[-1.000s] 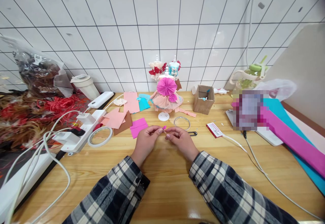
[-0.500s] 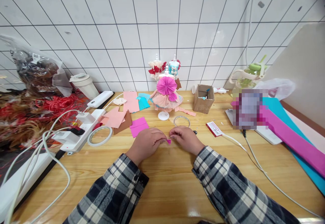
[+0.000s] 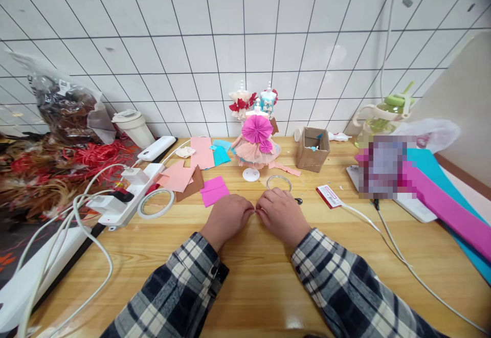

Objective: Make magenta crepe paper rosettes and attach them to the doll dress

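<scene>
My left hand and my right hand meet fingertip to fingertip, low over the table in front of me. Both are closed in a pinch. The small folded magenta paper piece seen earlier in the left fingers is now hidden behind them. A square of magenta paper lies just beyond the left hand. Past the right hand are a thin ring and a small black object. Farther back stands a small dress form in a peach skirt with magenta pleated paper rosettes.
Peach paper sheets, brown paper and a white tape roll lie left, beside a power strip with cables. A cardboard box stands back right. Farther right are a labelled tag, a cable, a blurred device and a drink bottle.
My right fingers have come in against the left fingertips, and the small magenta piece has gone out of sight between them. The whole view has shifted slightly.
</scene>
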A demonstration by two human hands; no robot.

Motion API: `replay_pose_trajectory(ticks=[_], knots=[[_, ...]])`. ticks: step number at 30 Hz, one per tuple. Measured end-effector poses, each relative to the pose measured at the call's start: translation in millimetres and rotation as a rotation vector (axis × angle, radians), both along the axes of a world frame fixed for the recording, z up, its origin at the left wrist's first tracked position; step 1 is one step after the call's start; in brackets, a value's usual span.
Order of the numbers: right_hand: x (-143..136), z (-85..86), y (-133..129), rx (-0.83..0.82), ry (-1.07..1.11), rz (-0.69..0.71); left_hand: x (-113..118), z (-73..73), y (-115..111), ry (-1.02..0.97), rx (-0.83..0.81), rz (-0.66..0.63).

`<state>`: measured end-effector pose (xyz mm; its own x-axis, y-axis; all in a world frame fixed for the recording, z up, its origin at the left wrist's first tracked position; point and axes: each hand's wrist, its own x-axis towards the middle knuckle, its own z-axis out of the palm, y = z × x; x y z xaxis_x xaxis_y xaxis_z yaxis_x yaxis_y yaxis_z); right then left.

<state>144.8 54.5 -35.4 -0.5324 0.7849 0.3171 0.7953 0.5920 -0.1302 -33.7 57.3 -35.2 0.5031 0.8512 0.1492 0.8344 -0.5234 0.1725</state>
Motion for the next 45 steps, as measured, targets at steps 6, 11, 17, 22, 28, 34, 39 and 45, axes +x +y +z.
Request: replay_pose_trajectory(ticks=[6,11,17,22,28,34,39,45], knots=[[-7.5,-6.6,-6.1,-0.040,0.147,-0.179,7.3,-4.4,-1.1,-0.361,-0.065,0.237],[-10.4,-7.6,-10.3,-0.047,0.281,-0.248,14.2,-10.5,1.6,-0.867,-0.303,0.370],[-11.2,-6.9,-11.2,-0.108,0.446,-0.268,20.9,-12.7,-1.9,-1.258,-0.566,0.395],[-12.3,-15.4,-2.3,-0.269,0.742,-0.257,22.7,-16.8,-4.5,-1.465,-0.689,0.411],[-9.4,-28.6,10.6,-0.651,1.023,-0.162,15.2,-8.8,-1.6,-1.151,-0.435,0.307],[0.8,-33.3,16.1,-0.563,0.906,-0.006,2.0,1.1,-1.0,-0.817,-0.281,0.130],[9.3,-26.6,17.6,-0.501,0.665,0.181,-10.2,3.1,0.8,-0.591,-0.352,-0.065],[14.4,-24.2,18.7,-0.453,0.426,0.315,-13.3,7.1,0.5,-0.406,-0.434,-0.224]])
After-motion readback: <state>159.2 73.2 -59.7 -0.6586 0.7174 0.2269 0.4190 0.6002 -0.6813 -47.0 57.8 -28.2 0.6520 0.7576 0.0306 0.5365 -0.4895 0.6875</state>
